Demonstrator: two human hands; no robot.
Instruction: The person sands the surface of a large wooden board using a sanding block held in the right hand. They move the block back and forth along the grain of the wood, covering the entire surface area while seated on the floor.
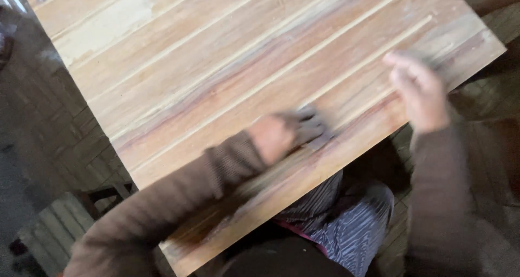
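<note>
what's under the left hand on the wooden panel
A dark grey pad, maybe sandpaper, lies under the left hand, pressed flat on the wooden panel. Its front edge shows past the fingers; the rest, and the wood beneath, is covered and blurred.

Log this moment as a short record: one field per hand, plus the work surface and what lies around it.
Left hand: left hand presses a dark grey abrasive pad flat on the board, grip closed on it; motion-blurred.
Right hand: right hand rests open on the board near its right edge, holding nothing.
Surface: large pale brown wooden panel with raised strips, set at a slant.
Below: striped grey cloth under the near edge.
Surroundings: dim slatted flooring.
</note>
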